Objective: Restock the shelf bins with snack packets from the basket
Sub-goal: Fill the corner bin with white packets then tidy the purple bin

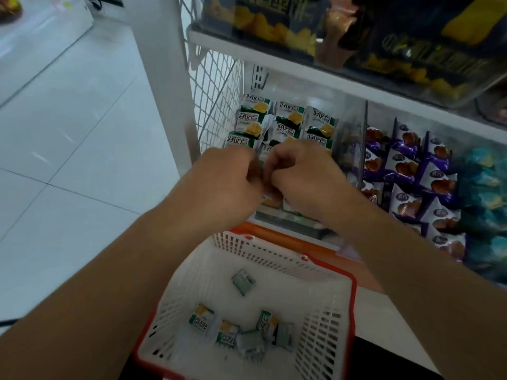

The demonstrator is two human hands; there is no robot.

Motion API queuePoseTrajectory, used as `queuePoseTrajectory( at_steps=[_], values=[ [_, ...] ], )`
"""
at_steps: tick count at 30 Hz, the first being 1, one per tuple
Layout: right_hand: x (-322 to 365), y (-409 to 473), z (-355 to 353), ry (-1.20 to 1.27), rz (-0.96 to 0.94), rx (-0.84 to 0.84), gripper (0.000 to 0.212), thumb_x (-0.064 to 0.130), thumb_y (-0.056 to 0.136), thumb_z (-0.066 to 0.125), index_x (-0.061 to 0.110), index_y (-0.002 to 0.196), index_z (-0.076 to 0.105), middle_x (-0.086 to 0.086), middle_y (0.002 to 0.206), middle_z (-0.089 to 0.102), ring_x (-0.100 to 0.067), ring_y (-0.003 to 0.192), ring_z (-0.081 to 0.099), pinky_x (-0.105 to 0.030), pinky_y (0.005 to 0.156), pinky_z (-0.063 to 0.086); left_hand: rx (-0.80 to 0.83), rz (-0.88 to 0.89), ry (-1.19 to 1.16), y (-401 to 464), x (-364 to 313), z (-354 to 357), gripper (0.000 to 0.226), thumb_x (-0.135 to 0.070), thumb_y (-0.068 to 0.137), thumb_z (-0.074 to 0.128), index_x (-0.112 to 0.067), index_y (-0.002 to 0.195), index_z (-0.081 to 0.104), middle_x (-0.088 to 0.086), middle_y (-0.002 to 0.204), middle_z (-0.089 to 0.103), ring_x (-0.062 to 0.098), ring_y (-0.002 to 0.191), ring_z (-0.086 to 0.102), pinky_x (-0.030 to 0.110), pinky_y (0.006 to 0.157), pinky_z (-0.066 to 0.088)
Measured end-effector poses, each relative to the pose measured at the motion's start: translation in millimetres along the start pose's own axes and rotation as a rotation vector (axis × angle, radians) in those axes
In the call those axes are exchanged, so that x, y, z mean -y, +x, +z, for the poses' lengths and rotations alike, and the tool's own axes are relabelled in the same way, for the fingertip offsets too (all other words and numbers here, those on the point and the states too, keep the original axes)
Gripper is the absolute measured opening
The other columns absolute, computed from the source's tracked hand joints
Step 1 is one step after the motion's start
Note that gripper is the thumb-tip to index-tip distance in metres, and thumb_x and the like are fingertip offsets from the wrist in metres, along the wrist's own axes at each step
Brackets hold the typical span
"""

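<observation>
Both hands are up at the front of the green-packet bin [288, 124], knuckles toward me; left hand [233, 179] and right hand [299, 174] have fingers curled in tight and nearly touch each other; I judge they are pinching or tucking packets at the bin's near edge, but the fingertips are hidden behind the fists, so I cannot tell what, if anything, each one holds.

Green snack packets [255, 127] in the bin stand in overlapping rows, faces forward and leaning back; presumably so labels read from the aisle and each row props the next; the hands sit where the front row would go.

Basket [326, 272], white with a red rim, sits directly below my arms, close under the shelf; placement keeps the reach from basket to bin short. A handful of loose packets [201, 318] lie on its floor, mostly clustered at the near side, one [242, 281] apart toward the middle; some face up, some face down.

Judgement: restock is well along for this bin but not finished; several packets remain to lift.

A clear divider [359, 144] separates this bin from the purple packets [406, 165] to the right; teal packs [485, 187] beyond. Risk: knocking the leaning rows flat while seating the front one.
</observation>
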State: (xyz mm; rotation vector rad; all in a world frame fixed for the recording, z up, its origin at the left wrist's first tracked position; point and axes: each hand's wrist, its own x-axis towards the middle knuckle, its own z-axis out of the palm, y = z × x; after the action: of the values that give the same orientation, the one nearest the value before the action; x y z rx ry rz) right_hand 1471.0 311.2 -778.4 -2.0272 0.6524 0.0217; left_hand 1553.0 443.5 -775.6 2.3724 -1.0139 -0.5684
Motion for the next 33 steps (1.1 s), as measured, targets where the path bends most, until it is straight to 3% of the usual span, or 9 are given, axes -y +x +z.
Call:
queuePoseTrajectory(
  at_steps=[3, 7, 10, 13, 16, 19, 24, 26, 33],
  values=[
    [5.0, -29.9, -9.1, 0.039, 0.045, 0.274, 0.023, -0.013, 0.084, 0.056, 0.001, 0.074, 0.072, -0.015, 0.067, 0.073, -0.028, 0.056, 0.069, -0.032, 0.047, 0.051, 0.167, 0.033, -0.017, -16.2, 0.0, 0.0, 0.010, -0.022, 0.091, 0.061, -0.027, 0.088, 0.069, -0.003, 0.081, 0.068, 0.014, 0.072, 0.067, 0.034, 0.055, 0.052],
    [-43.0, -51.7, 32.0, -0.079, 0.338, 0.599, 0.015, -0.001, 0.092, 0.063, 0.001, 0.085, 0.076, -0.018, 0.083, 0.078, -0.033, 0.072, 0.075, -0.037, 0.057, 0.059, 0.671, -0.064, 0.222, -35.4, 31.5, 50.2, 0.019, -0.014, 0.094, 0.054, -0.013, 0.084, 0.071, 0.010, 0.086, 0.071, 0.022, 0.077, 0.069, 0.040, 0.074, 0.062],
    [-127.3, -59.9, 104.5, -0.289, 0.468, 0.640, 0.015, 0.005, 0.097, 0.057, -0.003, 0.097, 0.069, -0.018, 0.093, 0.073, -0.032, 0.074, 0.069, -0.039, 0.064, 0.058, 0.804, -0.213, 0.230, -58.4, 74.4, 122.6, 0.022, -0.023, 0.096, 0.058, -0.018, 0.114, 0.069, 0.005, 0.111, 0.068, 0.023, 0.103, 0.066, 0.037, 0.092, 0.058],
    [-224.3, -79.8, 169.5, -0.463, 0.540, 0.647, 0.011, 0.015, 0.099, 0.058, 0.005, 0.096, 0.057, -0.015, 0.094, 0.055, -0.030, 0.080, 0.054, -0.031, 0.067, 0.042, 0.824, -0.368, 0.277, -88.3, 124.3, 191.9, 0.046, -0.035, 0.093, 0.063, -0.024, 0.137, 0.057, 0.011, 0.136, 0.052, 0.031, 0.121, 0.056, 0.040, 0.105, 0.050],
    [-291.3, -104.4, 206.0, -0.493, 0.636, 0.624, 0.058, 0.035, 0.101, 0.061, 0.014, 0.152, 0.040, -0.018, 0.141, 0.051, -0.038, 0.125, 0.055, -0.043, 0.101, 0.050, 0.875, -0.424, 0.338, -108.9, 168.3, 252.8, 0.059, -0.036, 0.092, 0.063, -0.035, 0.148, 0.045, 0.013, 0.147, 0.034, 0.040, 0.134, 0.039, 0.045, 0.116, 0.038],
    [-327.3, -119.9, 221.9, -0.545, 0.591, 0.632, 0.084, 0.033, 0.100, 0.062, 0.026, 0.166, 0.011, -0.020, 0.167, 0.014, -0.047, 0.149, 0.027, -0.053, 0.119, 0.034, 0.873, -0.347, 0.359, -118.3, 193.6, 302.1, 0.070, -0.033, 0.090, 0.067, -0.036, 0.154, 0.037, 0.019, 0.159, 0.022, 0.041, 0.148, 0.020, 0.047, 0.122, 0.026],
    [-376.3, -123.7, 245.9, -0.662, 0.504, 0.502, 0.075, 0.037, 0.102, 0.054, 0.041, 0.164, 0.013, -0.013, 0.171, -0.001, -0.043, 0.152, 0.014, -0.061, 0.116, 0.034, 0.702, -0.177, 0.341, -122.7, 210.7, 370.8, 0.087, -0.059, 0.058, 0.081, -0.043, 0.138, 0.050, 0.010, 0.150, 0.044, 0.037, 0.137, 0.033, 0.055, 0.103, 0.050],
    [-389.5, -122.0, 252.7, -0.745, 0.436, 0.541, 0.075, 0.033, 0.100, 0.056, 0.042, 0.163, 0.017, -0.015, 0.168, 0.004, -0.045, 0.148, 0.017, -0.059, 0.112, 0.038, 0.757, -0.180, 0.330, -123.7, 211.9, 392.0, 0.091, -0.077, 0.053, 0.064, -0.051, 0.137, 0.038, 0.002, 0.152, 0.039, 0.035, 0.141, 0.028, 0.057, 0.110, 0.041],
    [-405.0, -127.4, 251.9, -0.770, 0.421, 0.540, 0.066, 0.029, 0.093, 0.063, 0.035, 0.151, 0.031, -0.017, 0.151, 0.023, -0.040, 0.130, 0.037, -0.049, 0.090, 0.055, 0.814, -0.230, 0.214, -117.6, 201.6, 419.8, 0.059, -0.058, 0.071, 0.076, -0.038, 0.123, 0.056, 0.004, 0.130, 0.028, 0.032, 0.121, 0.030, 0.055, 0.088, 0.055]
  ],
)
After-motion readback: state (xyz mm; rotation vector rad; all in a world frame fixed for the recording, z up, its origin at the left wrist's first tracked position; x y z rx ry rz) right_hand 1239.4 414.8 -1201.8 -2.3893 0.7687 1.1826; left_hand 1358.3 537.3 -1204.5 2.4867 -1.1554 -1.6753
